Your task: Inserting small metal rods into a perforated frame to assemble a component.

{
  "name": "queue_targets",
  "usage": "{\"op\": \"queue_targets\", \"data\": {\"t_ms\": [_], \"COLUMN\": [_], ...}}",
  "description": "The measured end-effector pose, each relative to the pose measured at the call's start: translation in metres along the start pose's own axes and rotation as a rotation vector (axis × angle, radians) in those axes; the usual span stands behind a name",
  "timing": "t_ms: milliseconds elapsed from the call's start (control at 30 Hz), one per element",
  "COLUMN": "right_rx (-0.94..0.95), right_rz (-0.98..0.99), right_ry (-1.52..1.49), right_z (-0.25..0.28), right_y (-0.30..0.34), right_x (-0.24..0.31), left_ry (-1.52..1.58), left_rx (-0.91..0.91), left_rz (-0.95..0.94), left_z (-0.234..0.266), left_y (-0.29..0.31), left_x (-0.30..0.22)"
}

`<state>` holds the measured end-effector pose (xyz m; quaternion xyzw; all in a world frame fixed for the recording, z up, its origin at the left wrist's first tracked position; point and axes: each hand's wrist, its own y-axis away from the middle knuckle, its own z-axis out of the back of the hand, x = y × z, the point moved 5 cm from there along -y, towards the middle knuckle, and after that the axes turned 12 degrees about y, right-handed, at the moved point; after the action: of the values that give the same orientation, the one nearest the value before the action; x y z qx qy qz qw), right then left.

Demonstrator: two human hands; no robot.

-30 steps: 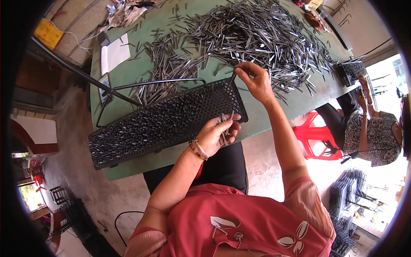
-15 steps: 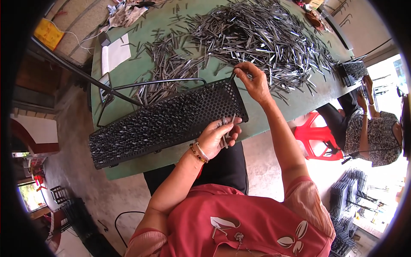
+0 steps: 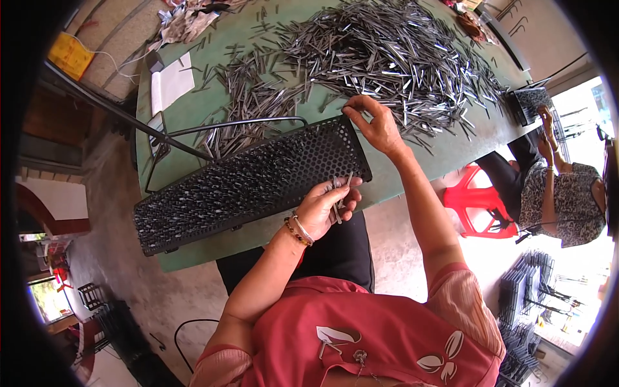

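Note:
A long black perforated metal rack (image 3: 335,143) lies slanted along the near edge of the green table. Dark narrow strips (image 3: 219,187) stand packed in its holes from the left end past the middle; holes at its right end are bare. My left hand (image 3: 320,208), by the rack's near right corner, is closed around several thin metal strips (image 3: 338,206) that stick out between the fingers. At the far right corner, my right hand (image 3: 375,126) pinches thumb and forefinger together at the rim. What sits in that pinch is too small to make out.
A big heap of loose metal strips (image 3: 400,58) covers the far part of the green table (image 3: 387,177). A bent black rod frame (image 3: 238,122) crosses behind the rack. White paper (image 3: 174,84) lies at left. Another person (image 3: 560,200) works at right near a red stool (image 3: 477,200).
My right hand has shifted slightly left and down against the rack's far right corner; the dark strip seen under its fingertips no longer shows clearly. My left hand stays put.

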<state>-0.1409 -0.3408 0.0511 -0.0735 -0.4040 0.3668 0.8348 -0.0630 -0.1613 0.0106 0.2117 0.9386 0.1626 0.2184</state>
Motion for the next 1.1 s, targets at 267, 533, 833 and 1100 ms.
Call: {"op": "queue_targets", "data": {"t_ms": [267, 533, 833, 1100], "right_rx": [0.022, 0.035, 0.01, -0.041], "right_rz": [0.077, 0.063, 0.061, -0.084], "right_ry": [0.081, 0.07, 0.08, -0.009], "right_z": [0.0012, 0.0006, 0.0034, 0.0003], "right_y": [0.0029, 0.0027, 0.0023, 0.0054], "right_x": [0.0048, 0.0043, 0.0082, 0.0027], "left_ry": [-0.003, 0.0, -0.002, 0.021], "left_rx": [0.004, 0.013, -0.005, -0.01], "left_rz": [0.0, -0.004, -0.009, -0.026], "left_z": [-0.0004, -0.0015, -0.0012, 0.0011], "left_y": [0.0004, 0.0007, 0.0029, 0.0022], "left_x": [0.0011, 0.002, 0.0008, 0.0]}}
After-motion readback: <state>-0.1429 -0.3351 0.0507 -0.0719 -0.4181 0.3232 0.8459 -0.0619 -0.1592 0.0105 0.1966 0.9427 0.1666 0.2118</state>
